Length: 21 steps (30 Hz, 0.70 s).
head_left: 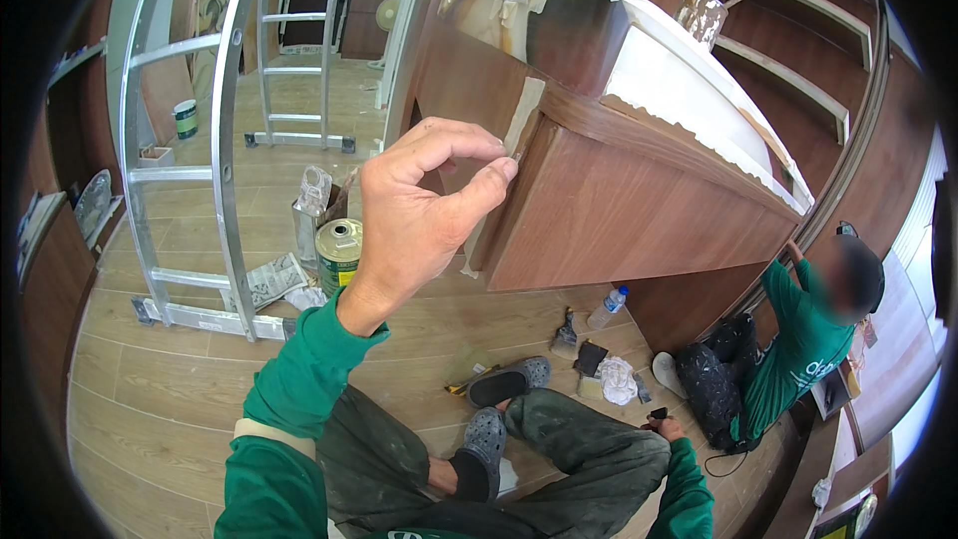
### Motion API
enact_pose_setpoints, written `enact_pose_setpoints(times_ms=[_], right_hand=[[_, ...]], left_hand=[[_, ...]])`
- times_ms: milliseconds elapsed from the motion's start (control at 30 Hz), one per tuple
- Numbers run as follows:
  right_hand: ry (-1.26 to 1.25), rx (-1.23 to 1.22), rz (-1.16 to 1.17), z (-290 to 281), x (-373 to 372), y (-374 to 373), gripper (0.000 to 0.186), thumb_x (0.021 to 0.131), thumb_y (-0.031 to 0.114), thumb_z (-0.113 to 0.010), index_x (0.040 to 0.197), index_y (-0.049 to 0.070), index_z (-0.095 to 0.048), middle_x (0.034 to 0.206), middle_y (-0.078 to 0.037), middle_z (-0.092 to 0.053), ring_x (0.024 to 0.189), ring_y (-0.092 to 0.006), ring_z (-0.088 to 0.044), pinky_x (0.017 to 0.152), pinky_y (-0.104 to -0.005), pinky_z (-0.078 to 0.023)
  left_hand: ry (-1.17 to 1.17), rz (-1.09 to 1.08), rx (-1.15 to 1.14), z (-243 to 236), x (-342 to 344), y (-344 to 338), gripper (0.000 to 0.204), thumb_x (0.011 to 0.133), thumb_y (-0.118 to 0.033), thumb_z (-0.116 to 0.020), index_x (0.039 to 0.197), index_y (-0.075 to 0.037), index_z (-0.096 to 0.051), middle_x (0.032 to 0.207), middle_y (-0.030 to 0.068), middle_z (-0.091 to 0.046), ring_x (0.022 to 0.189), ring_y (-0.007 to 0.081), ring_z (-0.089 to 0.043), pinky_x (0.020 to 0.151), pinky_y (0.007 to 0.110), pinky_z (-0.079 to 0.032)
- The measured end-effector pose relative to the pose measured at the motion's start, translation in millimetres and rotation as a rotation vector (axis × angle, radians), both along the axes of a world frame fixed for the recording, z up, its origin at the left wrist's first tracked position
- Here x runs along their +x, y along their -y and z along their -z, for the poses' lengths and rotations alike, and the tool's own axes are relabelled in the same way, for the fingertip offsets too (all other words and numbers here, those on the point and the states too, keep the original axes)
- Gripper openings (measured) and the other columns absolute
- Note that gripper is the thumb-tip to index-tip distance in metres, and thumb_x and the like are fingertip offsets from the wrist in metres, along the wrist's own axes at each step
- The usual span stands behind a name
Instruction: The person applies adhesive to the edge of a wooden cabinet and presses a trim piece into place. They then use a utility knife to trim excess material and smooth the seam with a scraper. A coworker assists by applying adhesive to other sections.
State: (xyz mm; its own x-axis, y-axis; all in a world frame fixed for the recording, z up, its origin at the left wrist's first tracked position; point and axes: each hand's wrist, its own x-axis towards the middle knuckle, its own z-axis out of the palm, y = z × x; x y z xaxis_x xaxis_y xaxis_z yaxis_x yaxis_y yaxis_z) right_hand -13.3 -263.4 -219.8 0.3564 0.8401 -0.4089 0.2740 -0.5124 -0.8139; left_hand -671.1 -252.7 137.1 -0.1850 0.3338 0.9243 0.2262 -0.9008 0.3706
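My left hand (424, 205) is raised at the corner of a brown wood-grain cabinet (619, 200). Its thumb and forefinger are pinched together at a strip of masking tape (525, 112) that runs down the cabinet's edge. The fingertips cover the part of the tape they meet. Low on the right, beside my knee, my right hand (671, 428) is closed around a small dark object (658, 413) whose kind I cannot make out. On top of the cabinet, ragged masking paper (679, 90) borders a white and dark panel.
An aluminium stepladder (228, 140) stands at left, near a green can (339, 245) and a metal tin (311, 215). A water bottle (607, 309), a brush (565, 332) and a crumpled white rag (618, 380) lie on the floor. A person in green (798, 339) sits at right.
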Motion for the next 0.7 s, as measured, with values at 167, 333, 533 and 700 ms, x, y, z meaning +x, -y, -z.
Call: enact_pose_setpoints(times_ms=[167, 333, 533, 700], right_hand=[[0.085, -0.002, -0.047, 2.9, -2.6, -1.8, 0.035, 0.096, 0.019, -0.065, 0.121, -0.006, -0.062, 0.097, -0.022, -0.076, 0.084, -0.0294, -0.074, 0.077, -0.0411, -0.057], [0.379, 0.084, -0.306, 27.1, 36.9, 6.1, 0.033, 0.097, 0.025, -0.064, 0.115, -0.003, -0.068, 0.100, -0.016, -0.077, 0.088, -0.0237, -0.074, 0.079, -0.0381, -0.056], [0.884, 0.131, -0.535, 12.1, 18.8, -3.0, 0.033, 0.097, 0.029, -0.064, 0.108, -0.001, -0.073, 0.096, -0.011, -0.078, 0.088, -0.0196, -0.073, 0.080, -0.0364, -0.056], [1.020, -0.096, -0.495, -1.9, 52.7, 10.3, 0.038, 0.095, 0.041, -0.065, 0.118, 0.013, -0.075, 0.110, -0.022, -0.073, 0.105, -0.0333, -0.071, 0.093, -0.0389, -0.052]], left_hand=[[0.012, 0.015, 0.006, 4.9, -1.0, -0.2, 0.016, 0.084, 0.007, -0.073, 0.099, 0.001, -0.076, 0.102, 0.0094, -0.072, 0.089, 0.0111, -0.064, 0.079, 0.025, -0.050], [0.105, 0.099, 0.020, 4.1, -7.0, -5.1, 0.013, 0.082, -0.002, -0.075, 0.094, -0.004, -0.076, 0.098, 0.0053, -0.075, 0.087, 0.0114, -0.065, 0.075, 0.026, -0.049], [0.163, 0.095, 0.027, 18.3, -16.6, 7.0, 0.019, 0.089, 0.003, -0.070, 0.107, 0.003, -0.071, 0.103, 0.0114, -0.073, 0.093, 0.0159, -0.069, 0.083, 0.028, -0.053], [0.338, 0.284, 0.031, 38.9, -5.7, 5.8, 0.031, 0.094, 0.002, -0.067, 0.124, 0.007, -0.060, 0.108, 0.0166, -0.071, 0.096, 0.0199, -0.071, 0.088, 0.032, -0.055]])
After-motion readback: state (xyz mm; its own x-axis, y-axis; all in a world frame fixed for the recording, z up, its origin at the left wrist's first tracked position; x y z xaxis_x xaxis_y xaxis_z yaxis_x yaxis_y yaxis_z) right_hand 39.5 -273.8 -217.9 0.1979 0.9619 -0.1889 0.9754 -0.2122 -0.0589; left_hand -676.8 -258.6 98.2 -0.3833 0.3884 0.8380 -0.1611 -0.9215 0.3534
